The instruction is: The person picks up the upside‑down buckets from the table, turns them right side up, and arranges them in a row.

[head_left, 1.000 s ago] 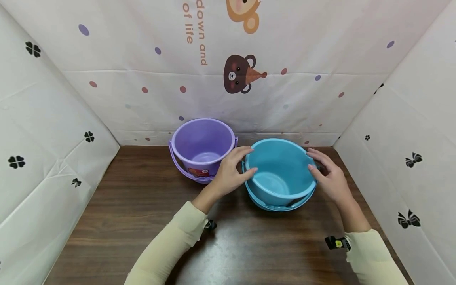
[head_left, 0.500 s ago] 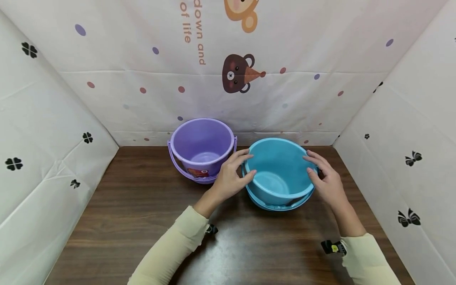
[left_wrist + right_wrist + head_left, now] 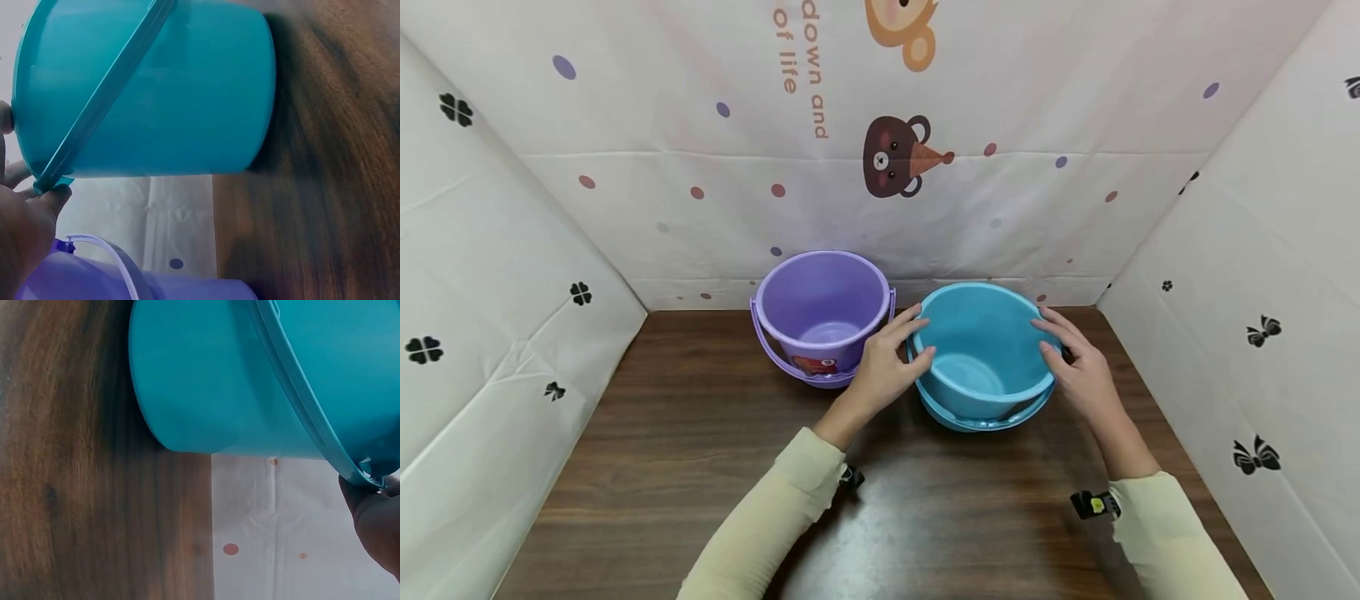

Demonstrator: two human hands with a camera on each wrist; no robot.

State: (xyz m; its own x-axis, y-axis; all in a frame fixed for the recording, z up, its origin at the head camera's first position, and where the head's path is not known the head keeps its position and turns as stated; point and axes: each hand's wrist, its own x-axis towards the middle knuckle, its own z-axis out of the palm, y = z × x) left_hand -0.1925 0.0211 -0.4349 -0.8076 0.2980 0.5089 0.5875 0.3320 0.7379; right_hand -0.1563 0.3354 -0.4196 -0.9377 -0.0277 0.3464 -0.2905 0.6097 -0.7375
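Observation:
A blue bucket (image 3: 973,375) stands on the dark wooden table, its handle lowered against the front. At its left rim, the left hand (image 3: 882,371) holds on with thumb and fingers; the left wrist view shows the thumb (image 3: 56,199) by the handle's joint. Opposite, the right hand (image 3: 1081,371) grips the right rim, and its thumb (image 3: 353,494) is near the other handle joint in the right wrist view. Just left of the blue bucket is a purple bucket (image 3: 823,300) with its handle down. The left hand covers part of the purple bucket's right side.
The wooden table (image 3: 662,467) meets a printed cloth backdrop (image 3: 700,233) behind both buckets. White cloth walls rise on the left (image 3: 482,400) and right (image 3: 1217,333). The purple bucket stands close to the left hand.
The blue bucket has shifted slightly toward the backdrop, with both hands at its rim. The right hand has come a little to the left. The purple bucket stays in place.

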